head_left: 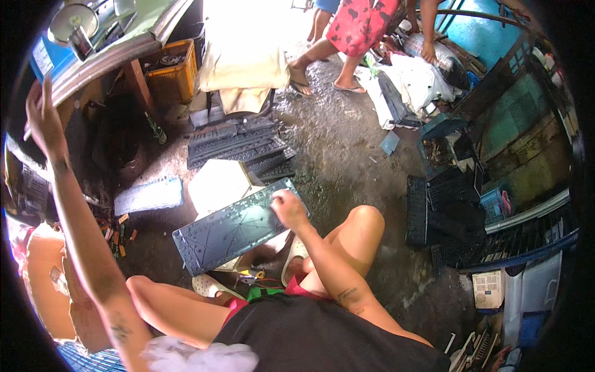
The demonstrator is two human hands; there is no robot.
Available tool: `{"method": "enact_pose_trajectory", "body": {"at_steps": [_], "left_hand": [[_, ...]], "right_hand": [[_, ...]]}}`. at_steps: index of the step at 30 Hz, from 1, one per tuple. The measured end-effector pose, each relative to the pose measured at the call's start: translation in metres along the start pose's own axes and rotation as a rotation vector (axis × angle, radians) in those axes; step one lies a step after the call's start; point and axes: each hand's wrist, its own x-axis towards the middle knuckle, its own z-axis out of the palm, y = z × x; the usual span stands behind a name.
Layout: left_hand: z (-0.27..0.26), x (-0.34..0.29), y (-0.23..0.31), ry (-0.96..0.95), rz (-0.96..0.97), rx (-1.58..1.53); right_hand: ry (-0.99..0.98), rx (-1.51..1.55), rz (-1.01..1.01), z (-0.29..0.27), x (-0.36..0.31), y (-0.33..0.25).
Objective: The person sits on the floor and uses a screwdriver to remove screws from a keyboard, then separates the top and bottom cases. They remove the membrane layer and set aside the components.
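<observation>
Before my knees a black keyboard (232,232) lies with its underside up, tilted across a pale block (217,181). My right hand (289,209) is at its right end, fingers curled in over the panel; whatever is in them, if anything, is hidden. Far out to the left, my left hand (45,121) is raised beside the edge of a bench (130,46), its fingers stretched upward near a blue box (42,59). Under the keyboard's near edge, between my feet, a small yellow-and-dark tool (251,274) lies on the floor.
Several keyboards (238,146) are piled beyond the block, with a pale panel (149,195) to their left. More keyboards (416,211) lie at the right. A yellow crate (176,71) stands under the bench. Another person (362,31) bends over white sacks (418,77) at the back.
</observation>
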Motion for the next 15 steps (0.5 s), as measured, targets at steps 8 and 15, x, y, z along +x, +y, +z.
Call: {"method": "enact_pose_trajectory", "body": {"at_steps": [8,15], "left_hand": [[-0.067,-0.254,0.041,-0.188,-0.813,-0.002],[-0.107,-0.214,0.044,-0.173,-0.650,-0.015]], "right_hand": [[-0.008,0.165,0.459,-0.040,0.017,0.038],[-0.266,0.283,0.291,-0.077,0.024,-0.022]]}}
